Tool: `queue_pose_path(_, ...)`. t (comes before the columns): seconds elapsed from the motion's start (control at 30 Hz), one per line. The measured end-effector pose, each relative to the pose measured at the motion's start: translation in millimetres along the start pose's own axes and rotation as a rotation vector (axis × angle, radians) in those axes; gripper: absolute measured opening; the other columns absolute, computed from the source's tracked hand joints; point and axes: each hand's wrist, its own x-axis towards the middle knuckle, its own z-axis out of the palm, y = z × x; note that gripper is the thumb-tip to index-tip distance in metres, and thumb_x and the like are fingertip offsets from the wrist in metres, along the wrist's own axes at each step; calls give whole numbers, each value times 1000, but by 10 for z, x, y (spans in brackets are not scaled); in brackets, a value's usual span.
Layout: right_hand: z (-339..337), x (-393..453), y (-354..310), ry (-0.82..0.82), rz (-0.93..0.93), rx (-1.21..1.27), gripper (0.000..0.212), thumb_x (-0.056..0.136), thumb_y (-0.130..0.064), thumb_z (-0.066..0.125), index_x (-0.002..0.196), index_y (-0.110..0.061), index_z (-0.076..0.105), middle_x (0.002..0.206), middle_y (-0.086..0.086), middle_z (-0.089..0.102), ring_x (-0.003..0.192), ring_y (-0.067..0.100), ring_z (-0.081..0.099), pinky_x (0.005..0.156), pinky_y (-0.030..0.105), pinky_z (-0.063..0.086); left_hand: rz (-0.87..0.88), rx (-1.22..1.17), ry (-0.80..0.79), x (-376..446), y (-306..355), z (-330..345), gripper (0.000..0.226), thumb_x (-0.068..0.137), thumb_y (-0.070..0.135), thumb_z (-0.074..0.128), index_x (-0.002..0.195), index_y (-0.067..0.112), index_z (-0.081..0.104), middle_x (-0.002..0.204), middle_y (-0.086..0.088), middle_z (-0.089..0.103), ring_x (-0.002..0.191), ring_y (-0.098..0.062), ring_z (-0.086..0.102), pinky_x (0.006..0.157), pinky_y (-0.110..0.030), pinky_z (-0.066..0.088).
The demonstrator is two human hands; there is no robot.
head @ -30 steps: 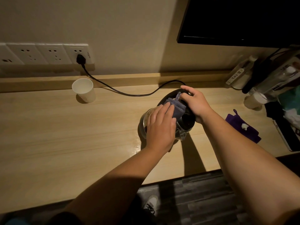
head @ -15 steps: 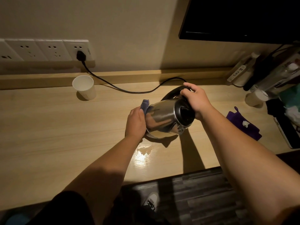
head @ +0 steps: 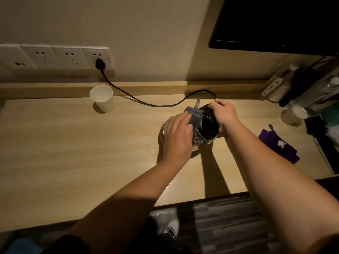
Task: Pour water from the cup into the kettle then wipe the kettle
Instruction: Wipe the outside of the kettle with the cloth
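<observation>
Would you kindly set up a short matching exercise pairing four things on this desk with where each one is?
Things:
1. paper cup
2. blue cloth
3. kettle
4. purple cloth

Places:
A. lying flat at the desk's right end
B. tilted, held by the right hand
C. standing near the wall sockets
D. pressed on the kettle by the left hand

Pairs: 1-C, 2-D, 3-B, 4-A
</observation>
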Motion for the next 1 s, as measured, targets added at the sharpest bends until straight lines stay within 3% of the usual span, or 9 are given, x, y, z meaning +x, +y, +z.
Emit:
queue_pose_path(0.1,55,-14,-27,4,4,-8,12,89,-21,60,96,-30,62,95,7,64,98,34,65,89,52,56,91,53,-45,13,-23,-17,52,100,35,20,144,18,42,150,2,40,140,-9,27,114,-19,10)
queue_pose_path(0.2,91,8,-41,5,24,11,25,89,-21,61,112,-28,59,97,8,63,94,31,65,86,49,57,124,83,-80,-4,-190,-31,50,102,33,20,149,20,33,156,3,30,145,-7,14,119,-28,12)
queue_pose_path(0.37,107,38,-67,32,26,-8,4,84,-19,60,85,-21,63,86,9,63,82,30,61,83,49,56,-44,61,-33,-49,-517,44,49,103,29,22,152,25,21,159,6,22,146,-3,6,119,-37,19)
queue_pose_path(0.5,117,75,-71,65,35,-27,4,87,-20,58,87,-20,62,83,8,61,84,29,62,87,50,54,-251,-52,26,3,-753,86,47,104,26,23,151,29,25,157,7,27,144,-7,21,117,-34,25)
queue_pose_path(0.6,149,56,-86,57,34,-68,10,87,-23,58,92,-19,65,86,10,64,95,34,65,89,54,54,-331,-100,-9,68,-844,50,44,104,32,23,148,30,31,150,9,37,133,-6,36,108,-27,34)
queue_pose_path(0.73,166,23,-96,24,32,-62,6,86,-25,60,88,-22,65,93,12,65,96,36,65,88,56,54,-562,-92,-88,207,-959,-71,32,104,35,22,114,25,51,108,1,57,103,-18,57,80,-32,41)
queue_pose_path(0.8,140,11,-102,23,28,-53,4,88,-24,61,85,-27,62,97,12,64,99,36,63,89,55,54,-599,-84,-120,274,-966,-115,31,103,36,22,107,25,51,102,0,57,93,-17,57,75,-30,38)
queue_pose_path(0.9,96,18,-77,10,27,-56,26,88,-24,62,114,-27,64,111,12,64,99,33,63,86,49,56,-482,-93,-107,332,-893,-166,35,104,36,23,115,24,53,106,1,58,94,-13,56,76,-30,38)
queue_pose_path(1.0,60,-2,-63,-24,13,-85,48,91,-23,62,138,-27,51,113,7,59,96,27,60,79,43,55,-333,-77,-115,549,-746,-234,33,105,32,26,115,20,55,104,0,58,94,-13,53,76,-28,37)
